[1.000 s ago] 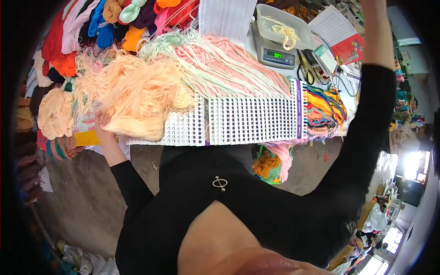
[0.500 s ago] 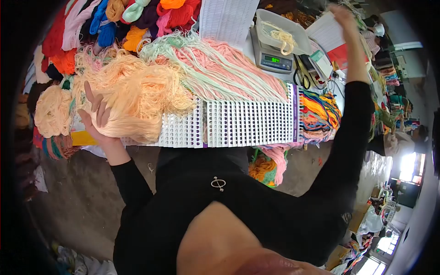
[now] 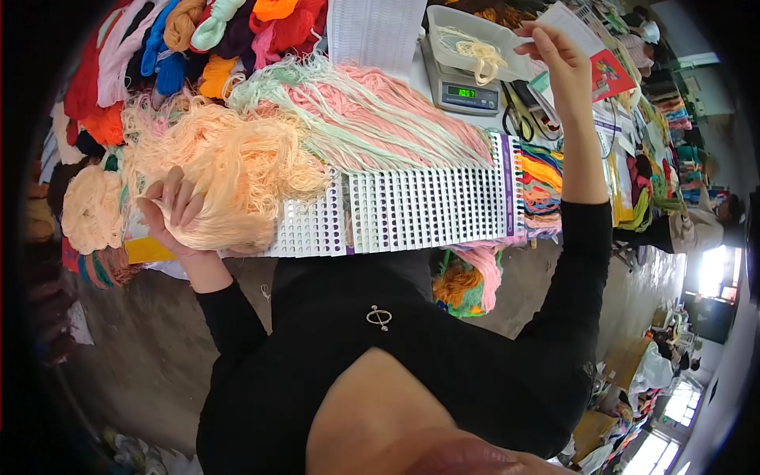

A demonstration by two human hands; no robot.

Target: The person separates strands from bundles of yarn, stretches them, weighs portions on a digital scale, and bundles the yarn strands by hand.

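My left hand [image 3: 176, 207] is closed around the smooth end of a peach thread hank [image 3: 229, 226] at the table's front left. The rest of that thread spreads loosely behind it. My right hand [image 3: 558, 67] is raised at the far right, thumb and fingers pinched together beside the right rim of a clear plastic tub [image 3: 443, 39]. What the pinch holds, if anything, I cannot make out. Cream thread [image 3: 481, 59] lies in the tub, one loop hanging over its front. Under the tub is a digital scale [image 3: 463, 96] with a lit green display.
White perforated cards [image 3: 427, 206] line the table's front edge, with pink and mint threads [image 3: 380, 119] fanned behind them. Black-handled scissors [image 3: 518, 115] lie right of the scale. Coloured skeins [image 3: 170, 71] pile up at back left. Another person [image 3: 689, 229] is far right.
My right hand has come down and left toward the tub, its fingers now pinched. The scale's display has changed. My left hand stays on the peach thread, its fingers more curled.
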